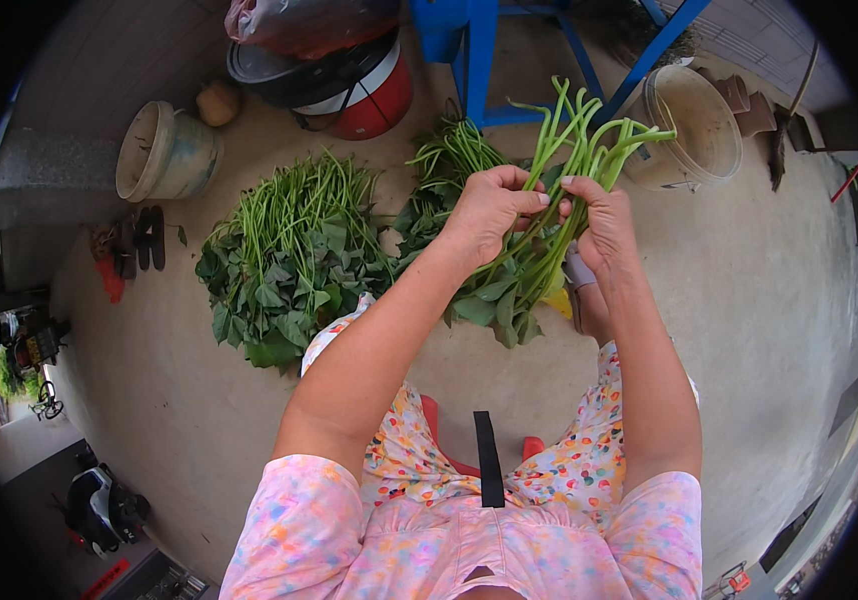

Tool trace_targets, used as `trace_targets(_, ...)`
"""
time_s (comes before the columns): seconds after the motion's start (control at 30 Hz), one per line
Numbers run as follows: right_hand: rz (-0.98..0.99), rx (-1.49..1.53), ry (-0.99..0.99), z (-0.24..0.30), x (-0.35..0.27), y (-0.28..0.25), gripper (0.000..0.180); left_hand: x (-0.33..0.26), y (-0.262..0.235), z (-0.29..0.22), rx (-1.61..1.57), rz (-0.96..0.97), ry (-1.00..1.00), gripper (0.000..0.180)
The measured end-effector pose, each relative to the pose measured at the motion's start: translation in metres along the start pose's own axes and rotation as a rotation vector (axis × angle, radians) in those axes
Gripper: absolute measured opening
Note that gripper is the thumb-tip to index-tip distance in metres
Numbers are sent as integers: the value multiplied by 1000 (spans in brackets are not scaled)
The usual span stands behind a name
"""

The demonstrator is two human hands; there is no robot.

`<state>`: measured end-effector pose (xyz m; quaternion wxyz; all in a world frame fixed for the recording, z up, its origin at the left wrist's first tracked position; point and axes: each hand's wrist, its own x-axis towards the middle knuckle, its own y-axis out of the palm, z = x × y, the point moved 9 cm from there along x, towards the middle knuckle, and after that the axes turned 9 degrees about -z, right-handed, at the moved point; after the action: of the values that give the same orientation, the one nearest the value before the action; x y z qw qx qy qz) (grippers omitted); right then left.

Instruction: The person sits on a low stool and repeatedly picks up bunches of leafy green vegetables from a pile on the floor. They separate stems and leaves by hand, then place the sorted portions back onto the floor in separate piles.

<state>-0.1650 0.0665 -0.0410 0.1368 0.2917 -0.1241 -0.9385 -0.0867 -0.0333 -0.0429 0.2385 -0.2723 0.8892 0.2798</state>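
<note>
Pink mottled shirt (pixel 409 560) cloth lay nearest; past it, my left hand (pixel 494 215) and right hand (pixel 599 215) were close together, thumbs and fingers clamped on a bunch of leafy green stems (pixel 539 265) held above the floor (pixel 769 330). Uneven stems under a light pinch could have slipped out, I judged, and too hard a squeeze could have snapped them. Smooth and grey-tan, the floor bore a leafy heap (pixel 289 250) to the left, a red bucket (pixel 379 105) and blue stand (pixel 477 70) ahead, and a parked scooter (pixel 99 510) far left.
</note>
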Motion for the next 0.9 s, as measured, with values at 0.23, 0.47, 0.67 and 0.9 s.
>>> trace_targets(0.23, -9, 52, 19, -2, 3, -2, 9, 1, 0, -7, -53, 7, 41, 9)
trace_targets(0.47, -2, 31, 32, 2, -3, 2, 10, 3, 0, -4, -160, 61, -20, 10)
trace_targets(0.67, 26, 29, 19, 3, -3, 4, 10, 2, -1, -1, -190, 62, -71, 7)
trace_targets(0.9, 73, -2, -7, 5, -3, 8, 12, 3, -3, -4, -137, 29, -44, 9)
